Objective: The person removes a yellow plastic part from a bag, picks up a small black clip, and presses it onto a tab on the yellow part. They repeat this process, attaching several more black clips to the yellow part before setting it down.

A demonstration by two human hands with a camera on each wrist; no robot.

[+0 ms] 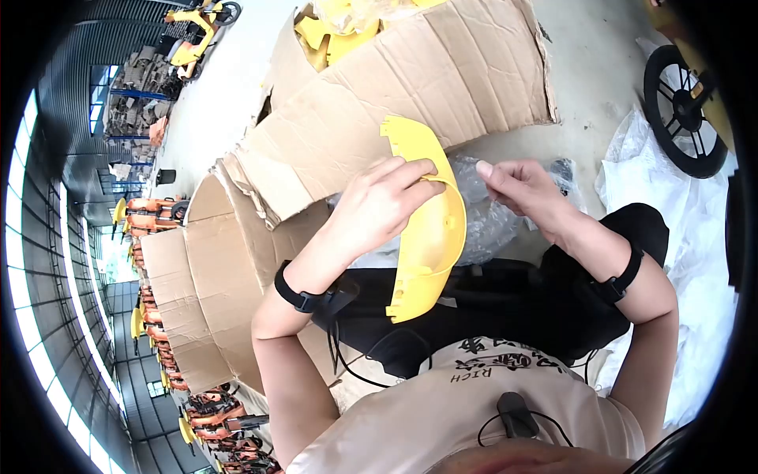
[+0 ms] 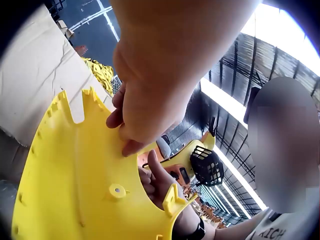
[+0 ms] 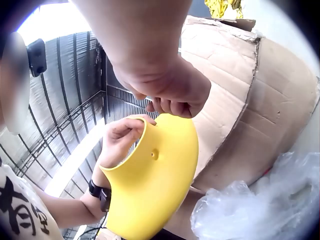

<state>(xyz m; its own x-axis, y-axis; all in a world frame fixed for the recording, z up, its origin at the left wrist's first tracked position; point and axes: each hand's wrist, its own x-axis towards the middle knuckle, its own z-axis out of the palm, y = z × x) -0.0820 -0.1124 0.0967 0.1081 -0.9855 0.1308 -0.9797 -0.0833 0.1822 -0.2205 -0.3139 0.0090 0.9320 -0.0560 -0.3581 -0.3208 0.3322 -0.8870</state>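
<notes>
A curved yellow plastic shell point(image 1: 442, 229) is held up in front of the body, its notched ends pointing up and down in the head view. My left hand point(image 1: 383, 201) grips its inner edge, fingertips over the rim. In the left wrist view, a round boss and clips show on the shell point(image 2: 90, 175) below the left hand point(image 2: 150, 107). Apart from the shell, my right hand point(image 1: 525, 189) has curled fingers and an extended thumb. The right wrist view shows this hand point(image 3: 175, 92) above the smooth outer face of the shell point(image 3: 165, 175); nothing is visible in it.
Large cardboard boxes point(image 1: 403, 79) stand ahead, one with yellow parts point(image 1: 351, 43) inside. Clear plastic wrap point(image 1: 482, 229) lies behind the shell, and white sheeting point(image 1: 639, 174) spreads at the right beside a black wheel point(image 1: 685, 110). Orange scooters point(image 1: 154, 213) line the left.
</notes>
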